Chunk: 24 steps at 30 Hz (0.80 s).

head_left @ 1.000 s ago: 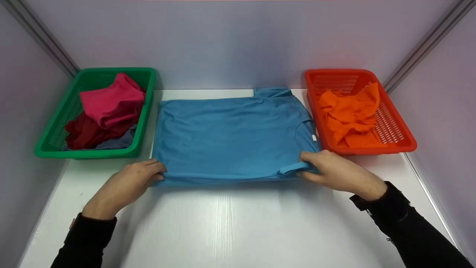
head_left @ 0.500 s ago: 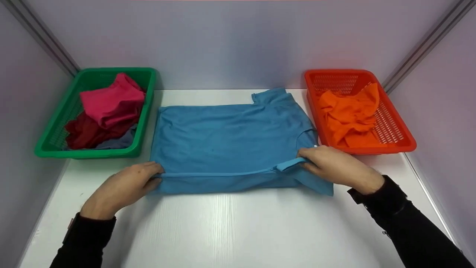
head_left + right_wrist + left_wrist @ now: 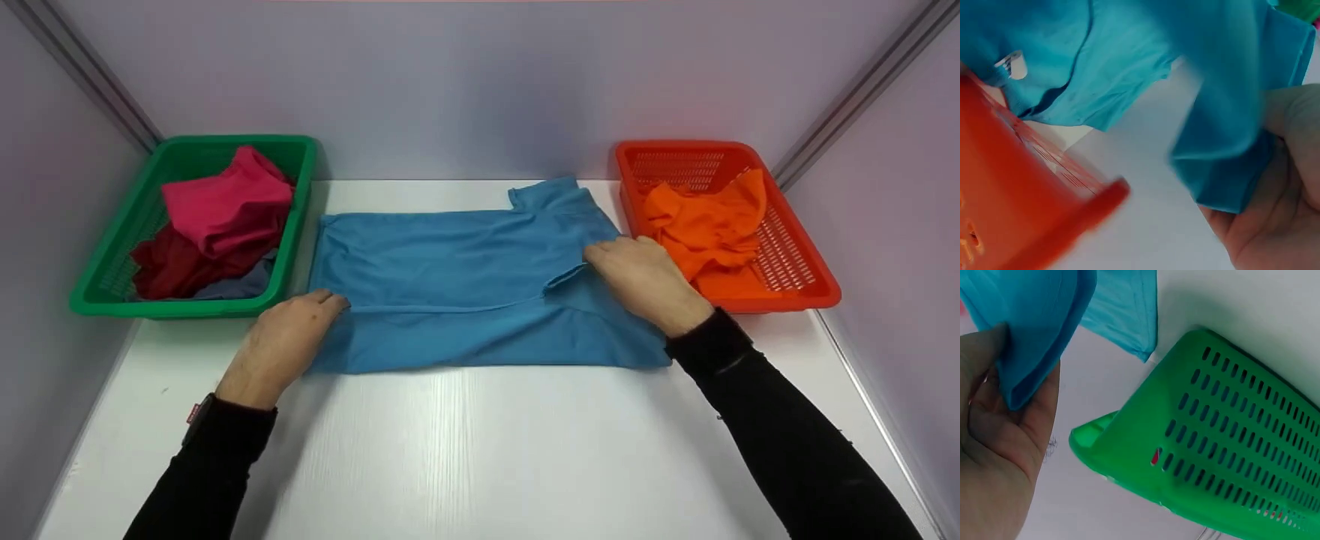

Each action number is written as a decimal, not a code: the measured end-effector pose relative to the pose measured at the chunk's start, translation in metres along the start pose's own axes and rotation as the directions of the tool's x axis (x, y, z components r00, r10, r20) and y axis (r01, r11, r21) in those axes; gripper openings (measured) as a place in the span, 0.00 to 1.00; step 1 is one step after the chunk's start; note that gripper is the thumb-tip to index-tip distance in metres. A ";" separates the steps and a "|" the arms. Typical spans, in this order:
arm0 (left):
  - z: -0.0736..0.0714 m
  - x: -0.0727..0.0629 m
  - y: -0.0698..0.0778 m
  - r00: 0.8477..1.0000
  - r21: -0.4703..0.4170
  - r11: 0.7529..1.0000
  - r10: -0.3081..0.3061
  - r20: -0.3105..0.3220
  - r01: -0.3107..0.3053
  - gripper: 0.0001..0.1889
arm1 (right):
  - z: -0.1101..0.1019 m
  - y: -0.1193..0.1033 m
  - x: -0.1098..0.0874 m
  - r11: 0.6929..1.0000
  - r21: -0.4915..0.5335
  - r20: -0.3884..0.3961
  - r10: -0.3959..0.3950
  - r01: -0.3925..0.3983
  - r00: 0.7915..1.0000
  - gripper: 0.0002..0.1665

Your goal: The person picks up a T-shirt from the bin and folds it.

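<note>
A blue T-shirt [image 3: 450, 255] lies sideways across the white table, its near side folded back over itself in a long strip. One sleeve sticks out at the far right. My left hand [image 3: 289, 341] pinches the left end of the folded strip; in the left wrist view the doubled blue cloth [image 3: 1033, 315] sits between thumb and fingers. Toward the collar end, my right hand [image 3: 649, 281] pinches the strip's other end. The right wrist view shows that cloth hanging from the right hand [image 3: 1280, 185], with a white label [image 3: 1015, 64] on the shirt beyond.
A green basket [image 3: 180, 310] at the back left holds pink, dark red and grey-blue cloths. At the back right, a red basket [image 3: 810, 296] with an orange cloth [image 3: 712, 217] stands close beside the shirt and right hand. Walls enclose the back and sides.
Both hands have moved away from the body, drawing the shirt's near side up and over, so the folded strip is wider. The shirt's far edge has shifted slightly nearer. Baskets have not moved.
</note>
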<state>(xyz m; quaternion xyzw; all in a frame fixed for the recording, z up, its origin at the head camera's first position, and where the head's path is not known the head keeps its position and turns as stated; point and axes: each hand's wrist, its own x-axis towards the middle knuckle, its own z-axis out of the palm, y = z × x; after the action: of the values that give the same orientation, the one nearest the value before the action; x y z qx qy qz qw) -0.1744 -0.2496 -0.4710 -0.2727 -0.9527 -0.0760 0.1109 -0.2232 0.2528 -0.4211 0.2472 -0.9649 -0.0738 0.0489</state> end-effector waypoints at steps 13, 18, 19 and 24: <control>0.023 0.023 -0.001 0.998 0.136 0.989 -0.055 0.009 0.054 0.13 | 0.046 -0.001 0.025 0.998 -0.036 -0.125 0.047 -0.052 0.991 0.12; 0.026 0.030 0.001 0.996 0.178 0.980 -0.091 0.013 0.087 0.12 | 0.052 -0.015 0.022 0.997 0.045 -0.113 0.062 -0.057 0.992 0.16; 0.026 0.032 0.001 0.995 0.184 0.978 -0.103 0.020 0.097 0.12 | 0.052 -0.018 0.021 0.995 0.081 -0.083 0.064 -0.058 0.994 0.17; 0.025 0.038 0.005 0.986 0.223 0.966 -0.153 0.068 0.135 0.10 | 0.053 -0.033 0.018 0.968 0.234 0.140 0.061 -0.093 0.988 0.34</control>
<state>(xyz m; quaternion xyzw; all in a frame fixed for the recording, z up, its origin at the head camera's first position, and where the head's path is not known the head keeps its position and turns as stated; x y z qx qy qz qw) -0.2078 -0.2211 -0.4854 -0.1920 -0.9764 0.0323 0.0937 -0.2299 0.2215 -0.4775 0.2079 -0.9768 0.0291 -0.0423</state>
